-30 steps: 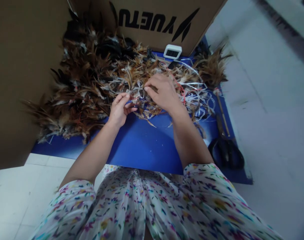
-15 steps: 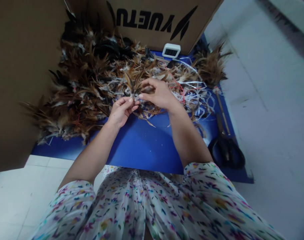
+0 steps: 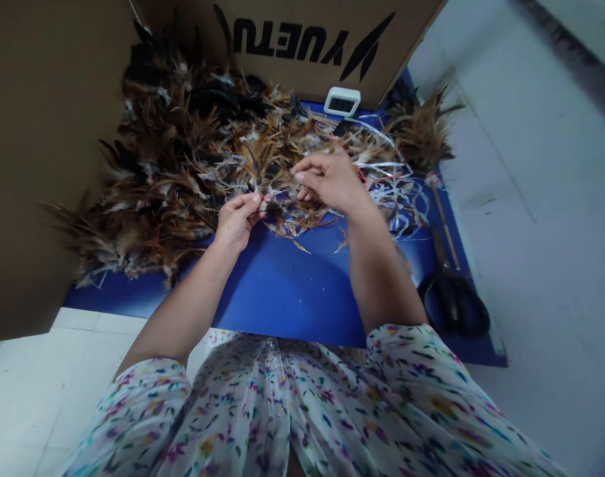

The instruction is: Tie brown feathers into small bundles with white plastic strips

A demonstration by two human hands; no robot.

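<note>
A left hand [image 3: 235, 222] pinches a feather bunch [image 3: 255, 165]; the right hand [image 3: 334, 182] curls near it, whether gripping anything unclear, white ribbon [image 3: 400, 197] to its right.

The scene is dim, with a cool, bluish cast. Cardboard [image 3: 48, 165] at the left of the frame sinks into brown shade, while the floor [image 3: 24, 397] at lower left is among the brightest areas. A faint sheen whitens the blue surface [image 3: 277, 291] toward its right side; soft shadow dulls its middle. Feathers [image 3: 177, 179] around the fingers [image 3: 240, 201] lose fine detail, and wide-angle distortion stretches the sleeves [image 3: 143, 397] toward the lower corners.
</note>
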